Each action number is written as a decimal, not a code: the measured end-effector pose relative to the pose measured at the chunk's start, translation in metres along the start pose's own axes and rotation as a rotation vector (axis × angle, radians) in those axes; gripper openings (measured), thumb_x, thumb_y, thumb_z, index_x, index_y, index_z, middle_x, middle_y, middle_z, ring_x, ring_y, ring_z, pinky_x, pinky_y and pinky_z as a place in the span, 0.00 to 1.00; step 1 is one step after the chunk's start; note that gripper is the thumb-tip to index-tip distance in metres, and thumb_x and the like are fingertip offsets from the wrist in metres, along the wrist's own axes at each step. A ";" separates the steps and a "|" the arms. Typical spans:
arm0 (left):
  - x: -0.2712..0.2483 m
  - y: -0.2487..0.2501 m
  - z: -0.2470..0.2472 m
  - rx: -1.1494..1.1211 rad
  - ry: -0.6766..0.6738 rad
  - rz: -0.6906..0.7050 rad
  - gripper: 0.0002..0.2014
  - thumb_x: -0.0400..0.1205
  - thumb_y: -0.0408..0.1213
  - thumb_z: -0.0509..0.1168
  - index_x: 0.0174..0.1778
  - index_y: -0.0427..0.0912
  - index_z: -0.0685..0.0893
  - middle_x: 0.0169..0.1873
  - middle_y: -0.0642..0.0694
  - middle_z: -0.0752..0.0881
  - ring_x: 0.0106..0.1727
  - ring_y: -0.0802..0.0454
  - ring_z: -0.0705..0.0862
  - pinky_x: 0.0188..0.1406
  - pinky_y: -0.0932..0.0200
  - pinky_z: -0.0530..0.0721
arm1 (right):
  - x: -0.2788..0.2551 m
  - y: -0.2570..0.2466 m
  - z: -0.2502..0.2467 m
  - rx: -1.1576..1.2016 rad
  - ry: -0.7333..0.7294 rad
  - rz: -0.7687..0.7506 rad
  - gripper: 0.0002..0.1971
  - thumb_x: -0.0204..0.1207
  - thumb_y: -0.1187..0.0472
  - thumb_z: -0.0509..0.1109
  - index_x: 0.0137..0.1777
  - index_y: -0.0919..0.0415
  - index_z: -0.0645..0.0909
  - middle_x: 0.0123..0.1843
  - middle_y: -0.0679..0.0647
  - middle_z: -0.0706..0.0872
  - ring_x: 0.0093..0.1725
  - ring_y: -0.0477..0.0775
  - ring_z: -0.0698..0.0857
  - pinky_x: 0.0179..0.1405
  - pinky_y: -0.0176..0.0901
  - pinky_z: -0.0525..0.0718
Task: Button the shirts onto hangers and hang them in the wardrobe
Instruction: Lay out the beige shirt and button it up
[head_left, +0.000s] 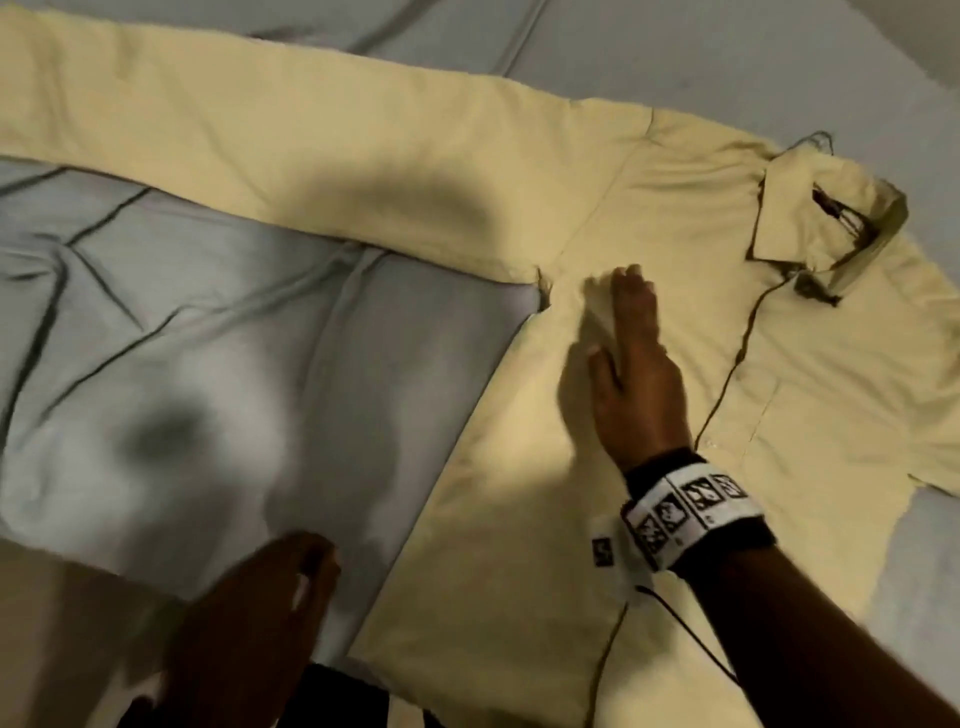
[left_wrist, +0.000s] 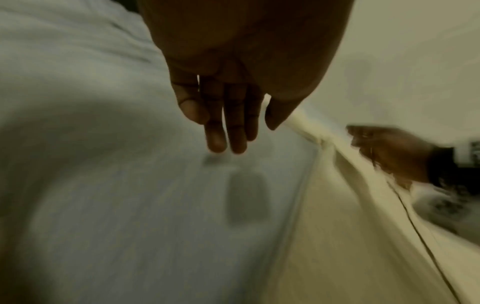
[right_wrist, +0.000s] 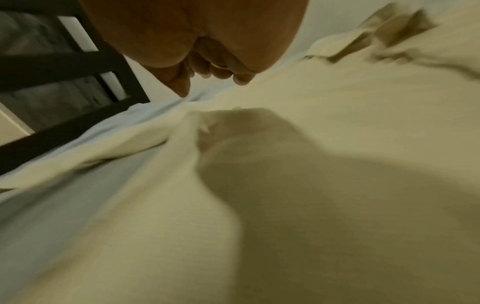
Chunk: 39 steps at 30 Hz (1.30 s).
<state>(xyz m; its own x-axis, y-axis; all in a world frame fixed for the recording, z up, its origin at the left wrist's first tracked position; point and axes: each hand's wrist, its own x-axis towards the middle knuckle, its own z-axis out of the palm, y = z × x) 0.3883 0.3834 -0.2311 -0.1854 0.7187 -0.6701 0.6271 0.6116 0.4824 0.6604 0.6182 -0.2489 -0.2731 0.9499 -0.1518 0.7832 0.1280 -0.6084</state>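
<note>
A pale yellow long-sleeved shirt lies front-up on the bed, its collar to the right and one sleeve stretched out to the left. Its front placket is open near the collar. My right hand lies flat on the chest of the shirt beside the armpit, fingers straight, pressing the cloth. My left hand hovers over the sheet left of the shirt's side seam, holding nothing; its fingers hang loose and straight. A thin dark wire loop pokes out behind the collar.
A crumpled grey bedsheet covers the bed under and left of the shirt. A dark bed frame with bars shows beyond the bed's edge in the right wrist view. Wrist bands with printed markers sit on my right arm.
</note>
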 end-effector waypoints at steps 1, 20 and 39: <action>-0.013 0.005 0.018 0.005 -0.068 -0.098 0.26 0.86 0.66 0.48 0.42 0.60 0.87 0.34 0.56 0.89 0.31 0.50 0.88 0.31 0.54 0.87 | -0.012 0.013 -0.009 -0.023 -0.006 0.050 0.33 0.83 0.62 0.56 0.88 0.58 0.53 0.90 0.56 0.52 0.89 0.55 0.50 0.85 0.63 0.59; -0.045 -0.041 0.098 0.149 0.151 0.140 0.17 0.64 0.25 0.85 0.30 0.42 0.82 0.36 0.44 0.79 0.23 0.53 0.78 0.23 0.58 0.78 | -0.017 0.040 0.024 -0.591 -0.355 -0.002 0.38 0.84 0.31 0.44 0.86 0.41 0.29 0.87 0.50 0.24 0.86 0.61 0.28 0.81 0.76 0.35; -0.082 -0.039 0.106 0.003 0.127 -0.030 0.18 0.78 0.57 0.63 0.50 0.45 0.84 0.47 0.48 0.79 0.39 0.47 0.83 0.37 0.45 0.85 | -0.145 0.030 0.035 -0.653 -0.296 -0.268 0.43 0.82 0.37 0.58 0.89 0.59 0.47 0.89 0.62 0.52 0.87 0.68 0.52 0.82 0.72 0.58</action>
<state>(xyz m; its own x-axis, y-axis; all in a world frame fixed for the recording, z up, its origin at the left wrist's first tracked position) 0.4590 0.2657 -0.2547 -0.2981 0.7366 -0.6070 0.6223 0.6322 0.4616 0.7041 0.4740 -0.2724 -0.5663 0.7586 -0.3222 0.8153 0.5730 -0.0838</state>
